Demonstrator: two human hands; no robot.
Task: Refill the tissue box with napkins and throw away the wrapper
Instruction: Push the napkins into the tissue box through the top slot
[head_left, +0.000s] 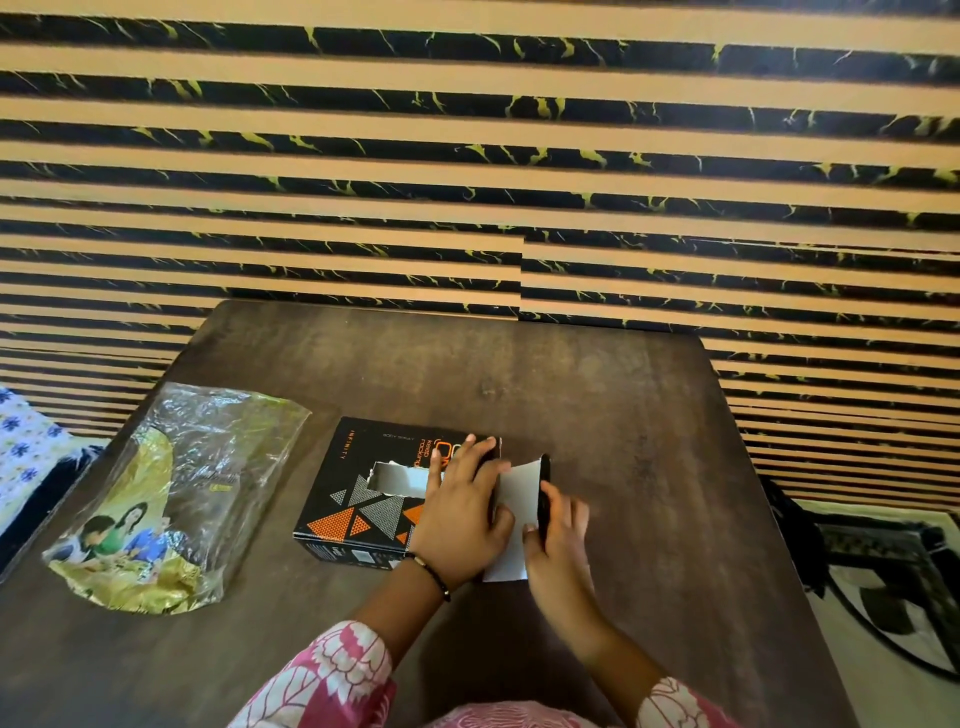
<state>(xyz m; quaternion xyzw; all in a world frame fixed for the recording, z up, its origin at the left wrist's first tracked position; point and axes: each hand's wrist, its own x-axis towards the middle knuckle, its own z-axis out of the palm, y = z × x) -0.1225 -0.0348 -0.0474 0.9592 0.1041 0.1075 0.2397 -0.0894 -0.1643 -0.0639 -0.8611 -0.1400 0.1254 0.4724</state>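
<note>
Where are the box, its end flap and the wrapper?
box (358, 499): head view, printed top face
flap (519, 493): head view, white inner side
wrapper (208, 467): head view, clear crinkled middle

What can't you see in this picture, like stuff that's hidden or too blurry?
Head view only:
- Inside the black cardboard tissue box: the torn slot shows only white, so whether napkins are in there is unclear.
- The box's right end: covered by the left hand, the right hand and the white end flap.
- Small print on the crinkly clear plastic wrapper: too small and glary.
</note>
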